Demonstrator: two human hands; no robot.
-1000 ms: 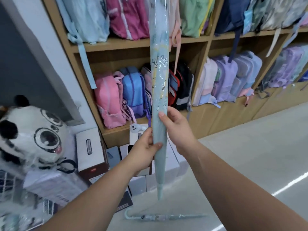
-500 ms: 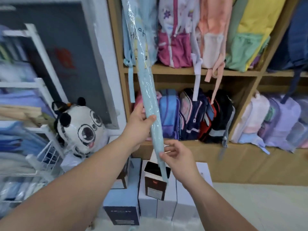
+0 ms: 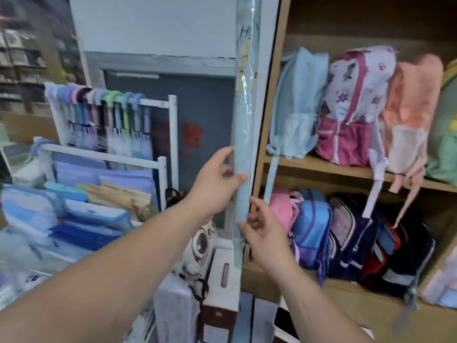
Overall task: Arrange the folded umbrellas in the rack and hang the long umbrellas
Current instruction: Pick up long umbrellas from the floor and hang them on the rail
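The umbrella [image 3: 243, 134] leaned to the left half a second ago, and now it stands straight up. The view has turned left too, so a white rack [image 3: 172, 125] now shows.

The left hand [image 3: 217, 179] grips the umbrella in the middle. Its thumb lies across the front and its fingers go round the back. The right hand [image 3: 262, 233] is just below it. Its thumb and fingers curl round the lower part of the umbrella and hold it. The two hands are close but do not touch.

The umbrella is pale blue and wrapped in clear plastic. Its top runs out of the picture. Its bottom end hangs just under the right hand, in front of some boxes [image 3: 220, 288]. It is in the air, held up between the rack and the shelf [image 3: 321, 168].

To the left and farther away is the rack. Long umbrellas [image 3: 108, 120] hang in a row from its top bar by their curved handles. The right end of that bar is bare. Lower in the rack lie blue and tan packs [image 3: 81, 209], too blurry to tell what they are.

To the right is the wooden shelf. Bags [image 3: 351, 115] in blue, pink, white and peach sit on it, and darker bags sit on the level below. Near the boxes a toy [image 3: 200, 243] with a big round eye peeks out.
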